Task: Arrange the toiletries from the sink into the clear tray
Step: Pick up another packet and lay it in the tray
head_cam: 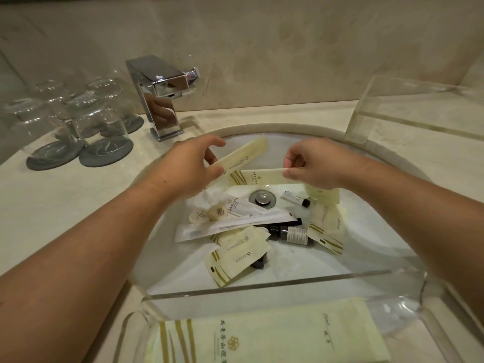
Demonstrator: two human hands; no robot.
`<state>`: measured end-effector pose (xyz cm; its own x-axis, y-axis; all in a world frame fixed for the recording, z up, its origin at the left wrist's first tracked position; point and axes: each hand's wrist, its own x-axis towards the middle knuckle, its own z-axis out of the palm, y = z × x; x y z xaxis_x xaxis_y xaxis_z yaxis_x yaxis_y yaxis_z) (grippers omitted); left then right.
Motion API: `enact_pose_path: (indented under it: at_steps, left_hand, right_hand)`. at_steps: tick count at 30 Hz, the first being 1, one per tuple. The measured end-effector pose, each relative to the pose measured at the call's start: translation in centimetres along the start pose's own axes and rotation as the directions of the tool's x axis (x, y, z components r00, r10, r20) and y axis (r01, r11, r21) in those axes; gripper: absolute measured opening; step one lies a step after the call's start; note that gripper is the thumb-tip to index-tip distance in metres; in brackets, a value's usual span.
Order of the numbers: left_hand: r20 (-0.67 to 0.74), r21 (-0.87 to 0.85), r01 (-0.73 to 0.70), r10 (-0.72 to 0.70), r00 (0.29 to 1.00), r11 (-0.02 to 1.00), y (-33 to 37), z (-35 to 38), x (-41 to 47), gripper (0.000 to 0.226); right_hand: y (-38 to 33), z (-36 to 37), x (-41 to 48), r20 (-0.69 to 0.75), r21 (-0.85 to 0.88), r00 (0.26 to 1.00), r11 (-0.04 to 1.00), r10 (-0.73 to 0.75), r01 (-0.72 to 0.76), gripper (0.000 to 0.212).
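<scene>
Hands are both out over the round white sink basin (372, 247) in the middle of the frame. Left hand (195, 166) has a long narrow cream sachet (243, 157) pinched between thumb and fingers (210, 142), holding it up off the pile and angled toward the upper right. Right hand (311, 163) is closed thumb-to-fingertip on the end of a second cream packet with gold stripes (258, 176), lifted just above the chrome drain plug (262, 198).

Rest of the toiletries sit heaped in the bottom of the basin: a long white wrapped sleeve (235, 224), two small round cream soaps (209, 214), a dark little bottle with a grey label (294, 235), a tiny clear tube with a black cap (294, 199), and several more gold-striped cream packets (235, 258) overlapping each other.

Clear acrylic tray (262, 284) is at the bottom of the frame, hanging partly over the sink's near edge, with one big cream pouch with gold stripes and a flower logo (262, 336) already lying flat in it.

Upper left on the pale marble bench (78, 200) there's a square chrome faucet (159, 98) and upturned drinking glasses (99, 119) on grey round coasters (106, 151). A second clear acrylic box (366, 113) sits upper right.
</scene>
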<state>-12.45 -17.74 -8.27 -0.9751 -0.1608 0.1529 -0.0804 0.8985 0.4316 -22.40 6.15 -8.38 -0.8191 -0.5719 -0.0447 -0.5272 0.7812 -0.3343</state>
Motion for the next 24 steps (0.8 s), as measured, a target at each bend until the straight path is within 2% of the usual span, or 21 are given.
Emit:
enact_pose_path:
  at_steps: [4,8,13,16,21,24]
  left_hand:
    - [-0.084,-0.075,-0.032,0.026,0.996,0.997,1.1,-1.6,-1.4,0.047]
    - [-0.167,-0.131,-0.072,0.050,0.985,0.989,2.4,-3.2,-4.0,0.037]
    - [-0.256,-0.174,-0.141,0.094,0.962,0.975,4.5,-5.0,-8.0,0.016]
    - [-0.302,-0.174,-0.202,0.143,0.942,0.964,5.8,-5.8,-10.8,0.011]
    - [-0.341,-0.106,-0.334,0.281,0.897,0.937,7.1,-6.8,-15.2,0.012]
    - [-0.324,-0.044,-0.378,0.345,0.881,0.925,7.5,-7.0,-17.4,0.012]
  right_hand:
    - [-1.2,-0.9,-1.7,-0.124,0.067,0.991,0.996,-0.055,0.063,0.009]
    - [-2.0,-2.5,-4.2,-0.216,0.263,0.976,0.962,-0.013,0.071,0.006]
    - [-2.7,-3.8,-8.5,-0.147,0.487,0.989,0.871,0.011,0.063,0.015]
    - [-3.2,-4.6,-11.4,-0.094,0.607,0.995,0.789,-0.045,0.093,0.025]
    - [-3.5,-5.9,-15.9,-0.015,0.678,0.990,0.726,-0.143,0.115,0.024]
    - [-3.7,-6.1,-17.9,0.026,0.715,0.988,0.694,-0.152,0.088,0.024]
